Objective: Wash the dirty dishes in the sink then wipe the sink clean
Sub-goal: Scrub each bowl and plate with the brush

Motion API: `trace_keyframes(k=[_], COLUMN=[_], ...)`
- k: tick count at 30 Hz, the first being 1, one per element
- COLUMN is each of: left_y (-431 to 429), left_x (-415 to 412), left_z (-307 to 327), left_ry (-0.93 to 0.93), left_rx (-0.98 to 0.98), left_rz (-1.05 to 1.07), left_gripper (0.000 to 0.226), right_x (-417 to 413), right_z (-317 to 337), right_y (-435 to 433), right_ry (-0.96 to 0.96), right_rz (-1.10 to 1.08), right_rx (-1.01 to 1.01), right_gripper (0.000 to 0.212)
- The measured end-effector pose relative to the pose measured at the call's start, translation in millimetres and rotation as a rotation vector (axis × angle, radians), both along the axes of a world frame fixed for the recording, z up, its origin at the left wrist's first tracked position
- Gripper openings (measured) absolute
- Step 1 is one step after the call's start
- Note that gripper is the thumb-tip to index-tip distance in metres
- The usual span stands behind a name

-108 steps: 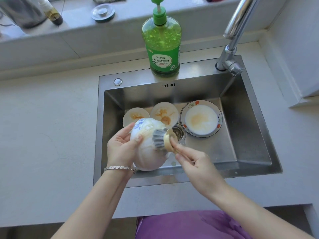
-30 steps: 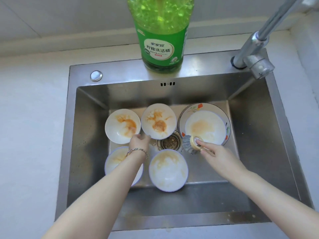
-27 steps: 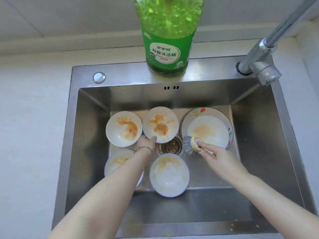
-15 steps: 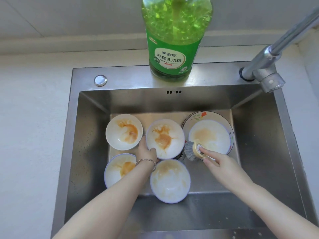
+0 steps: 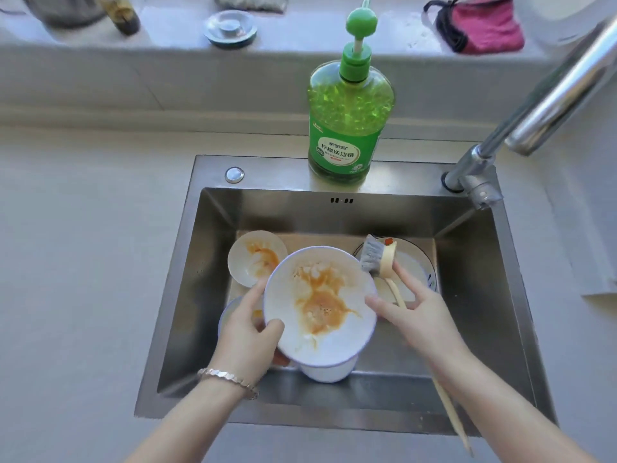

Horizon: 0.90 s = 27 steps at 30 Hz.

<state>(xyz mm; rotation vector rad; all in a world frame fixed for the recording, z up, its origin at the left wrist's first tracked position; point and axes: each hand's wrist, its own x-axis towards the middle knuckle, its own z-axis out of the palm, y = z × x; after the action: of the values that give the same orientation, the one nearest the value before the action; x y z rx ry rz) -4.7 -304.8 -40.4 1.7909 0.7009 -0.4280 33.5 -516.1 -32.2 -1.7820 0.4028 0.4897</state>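
My left hand (image 5: 248,332) grips a white bowl (image 5: 320,305) by its near-left rim and holds it raised and tilted above the steel sink (image 5: 187,285); orange sauce smears its inside. My right hand (image 5: 417,312) holds a wooden-handled dish brush (image 5: 379,257), its grey bristles at the bowl's upper right rim. On the sink floor lie a small stained bowl (image 5: 253,259) at the left, a patterned plate (image 5: 414,265) behind the brush, and two more bowls (image 5: 329,370) mostly hidden under the raised one.
A green dish-soap pump bottle (image 5: 349,128) stands on the sink's back ledge. The chrome tap (image 5: 521,118) rises at the right. On the sill behind are a metal sink plug (image 5: 230,28), a dark bottle (image 5: 125,15) and a pink cloth (image 5: 484,25).
My left hand has lifted the middle stained bowl off the sink floor and tilted it toward me. My right hand has raised the brush from beside the drain to the bowl's rim.
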Motion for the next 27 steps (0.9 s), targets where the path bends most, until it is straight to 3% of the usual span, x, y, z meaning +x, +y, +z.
trace_keyframes(k=[8,14,20,24,27], left_y=[-14.9,-19.3,-17.6,-21.3,-20.3], left_x=[-29.9,-32.6,-40.4,-40.8,-41.0], left_z=[29.1,28.3,28.7,29.3,32.1], left_ry=[-0.052,-0.055,0.057,0.068,0.066], left_rx=[-0.143,-0.272,-0.437,-0.473,-0.481], left_rz=[-0.176,-0.105,-0.028,-0.019,-0.021], left_gripper=[0.083,0.089,0.087,0.086,0.085], right_x=[-25.7,-29.8,-42.1,-44.5,-43.8], right_z=[24.6,33.5,58.6,53.6,53.7], right_y=[1.1,-7.7,-35.8,-16.9,-13.9], right_ry=[-0.029,0.090,-0.297,-0.235,-0.246], right_rz=[0.008,0.096,0.492,0.866,1.054], right_rx=[-0.147,-0.124,-0.381,-0.611,-0.916], right_gripper=[0.070,0.070,0.052,0.056,0.054])
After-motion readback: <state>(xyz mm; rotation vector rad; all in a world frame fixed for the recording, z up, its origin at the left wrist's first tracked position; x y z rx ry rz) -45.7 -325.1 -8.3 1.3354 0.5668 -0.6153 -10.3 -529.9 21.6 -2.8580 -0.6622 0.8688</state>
